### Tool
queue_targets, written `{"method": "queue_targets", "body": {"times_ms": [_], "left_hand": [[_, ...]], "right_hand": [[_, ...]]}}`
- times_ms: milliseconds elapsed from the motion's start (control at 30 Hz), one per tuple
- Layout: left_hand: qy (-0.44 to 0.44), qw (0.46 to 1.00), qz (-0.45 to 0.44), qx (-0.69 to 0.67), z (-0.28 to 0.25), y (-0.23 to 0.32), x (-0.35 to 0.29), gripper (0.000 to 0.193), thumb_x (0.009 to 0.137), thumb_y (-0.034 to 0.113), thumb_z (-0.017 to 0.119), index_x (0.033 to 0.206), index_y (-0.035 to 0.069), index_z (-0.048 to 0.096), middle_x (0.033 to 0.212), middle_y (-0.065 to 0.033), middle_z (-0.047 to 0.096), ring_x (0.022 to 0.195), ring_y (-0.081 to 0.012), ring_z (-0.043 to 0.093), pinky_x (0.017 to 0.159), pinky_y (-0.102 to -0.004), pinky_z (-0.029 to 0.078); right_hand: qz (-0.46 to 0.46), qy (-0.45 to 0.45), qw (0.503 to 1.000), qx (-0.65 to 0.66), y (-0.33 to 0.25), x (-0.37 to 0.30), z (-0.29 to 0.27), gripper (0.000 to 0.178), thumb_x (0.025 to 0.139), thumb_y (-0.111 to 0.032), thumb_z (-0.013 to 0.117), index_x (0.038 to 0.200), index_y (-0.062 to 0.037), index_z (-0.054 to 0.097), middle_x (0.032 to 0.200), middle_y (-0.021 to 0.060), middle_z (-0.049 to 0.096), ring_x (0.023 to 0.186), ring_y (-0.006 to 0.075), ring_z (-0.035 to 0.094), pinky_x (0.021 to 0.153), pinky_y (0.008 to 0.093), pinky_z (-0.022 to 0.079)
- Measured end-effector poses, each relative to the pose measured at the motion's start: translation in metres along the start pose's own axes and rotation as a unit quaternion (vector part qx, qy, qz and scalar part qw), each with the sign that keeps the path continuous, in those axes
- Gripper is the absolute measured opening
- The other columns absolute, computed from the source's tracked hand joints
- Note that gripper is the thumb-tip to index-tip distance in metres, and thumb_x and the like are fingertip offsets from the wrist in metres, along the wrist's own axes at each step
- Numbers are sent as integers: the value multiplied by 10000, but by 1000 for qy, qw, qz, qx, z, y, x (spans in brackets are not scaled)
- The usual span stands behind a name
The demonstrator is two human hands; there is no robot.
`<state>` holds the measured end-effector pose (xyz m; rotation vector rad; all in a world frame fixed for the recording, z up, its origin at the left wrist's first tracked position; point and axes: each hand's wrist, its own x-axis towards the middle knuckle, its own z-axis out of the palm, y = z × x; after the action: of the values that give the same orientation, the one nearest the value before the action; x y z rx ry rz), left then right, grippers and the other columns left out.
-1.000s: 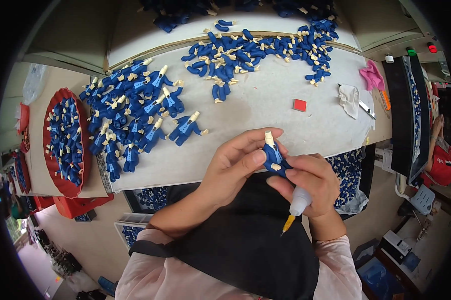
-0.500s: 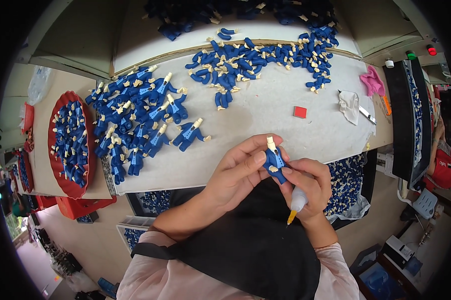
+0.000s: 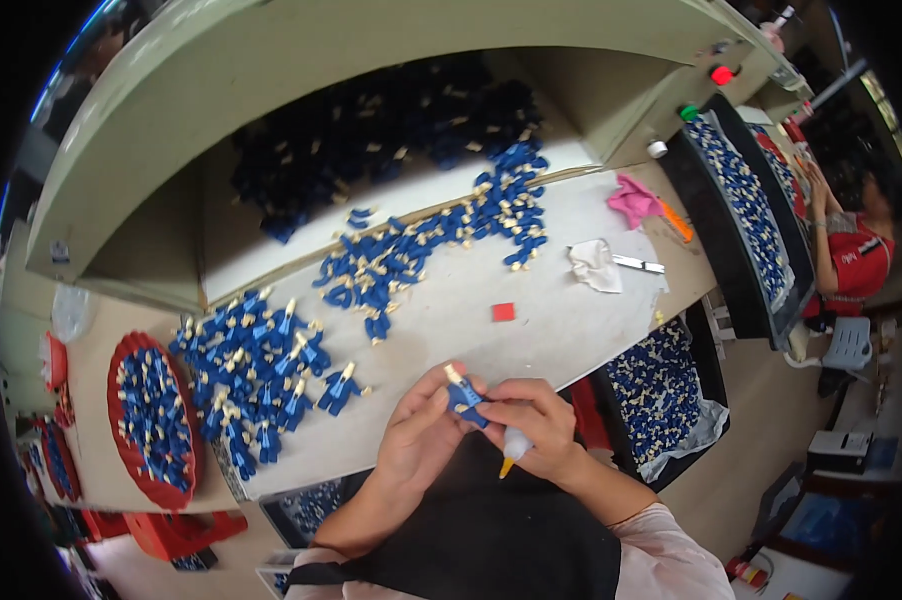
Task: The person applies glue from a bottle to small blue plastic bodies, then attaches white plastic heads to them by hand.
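Observation:
Over the table's front edge, my left hand (image 3: 416, 425) is closed on a small figurine body (image 3: 463, 398) with a blue suit, a lighter blue front and a cream neck peg. My right hand (image 3: 541, 425) pinches the figurine's lower side with thumb and finger. Tucked in that same hand is a small white squeeze bottle (image 3: 516, 443), its yellow needle tip pointing down. Left of my hands lies a heap of similar figurine bodies (image 3: 261, 365). Loose blue arms with cream hands (image 3: 376, 265) are strewn along the back of the table.
A red scalloped tray (image 3: 199, 465) of blue parts stands at left. A dark cabinet opening (image 3: 211, 255) lies behind the table. A red square (image 3: 503, 312), white cloth (image 3: 593, 265) and pink cloth (image 3: 633, 202) lie rightward. A co-worker in red (image 3: 861, 262) sits beyond black trays (image 3: 686, 180).
The view has tilted and turned, bringing more of the cabinet and the co-worker into sight. Both hands keep their hold on the figurine body and bottle.

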<state>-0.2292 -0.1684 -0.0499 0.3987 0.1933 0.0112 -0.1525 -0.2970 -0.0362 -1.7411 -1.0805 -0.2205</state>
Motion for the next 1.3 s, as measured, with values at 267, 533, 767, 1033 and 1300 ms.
{"method": "queue_targets", "body": {"times_ms": [267, 533, 767, 1033, 1300], "left_hand": [[48, 997, 30, 61, 9, 9, 15, 291, 832, 150, 481, 1094, 32, 439, 970, -120, 521, 917, -207, 507, 832, -364, 398], [81, 974, 90, 191, 24, 21, 26, 297, 817, 112, 496, 1088, 11, 429, 946, -147, 504, 899, -249, 513, 857, -367, 400], [98, 974, 65, 192, 28, 16, 35, 292, 822, 105, 484, 1089, 0, 431, 949, -151, 515, 909, -244, 509, 880, -392, 378], [88, 984, 31, 154, 35, 5, 49, 310, 827, 104, 476, 1112, -1, 410, 979, -160, 506, 926, -248, 509, 893, -389, 373], [57, 996, -59, -34, 31, -6, 54, 401, 857, 152, 430, 1239, 98, 319, 1133, -156, 436, 1077, -309, 430, 875, -413, 411]], "right_hand": [[57, 13, 997, 50, 9, 3, -14, 280, 617, -19, 683, 874, -34, 572, 862, 102, 535, 724, 206, 565, 592, 263, 475], [374, 181, 827, 379, 56, 2, -70, 363, 720, -6, 537, 1066, -17, 424, 931, 80, 472, 611, 113, 461, 565, 242, 398], [336, 191, 765, 515, 74, 9, -87, 384, 754, 2, 481, 1111, -56, 349, 954, 73, 431, 629, 121, 464, 574, 245, 394], [339, 187, 744, 544, 82, 5, -91, 388, 750, -6, 473, 1111, -53, 337, 969, 83, 428, 630, 127, 469, 578, 249, 396], [255, 147, 849, 438, 70, -5, -84, 330, 709, 31, 416, 1020, -21, 317, 1054, 133, 369, 716, 182, 506, 593, 271, 424]]}}
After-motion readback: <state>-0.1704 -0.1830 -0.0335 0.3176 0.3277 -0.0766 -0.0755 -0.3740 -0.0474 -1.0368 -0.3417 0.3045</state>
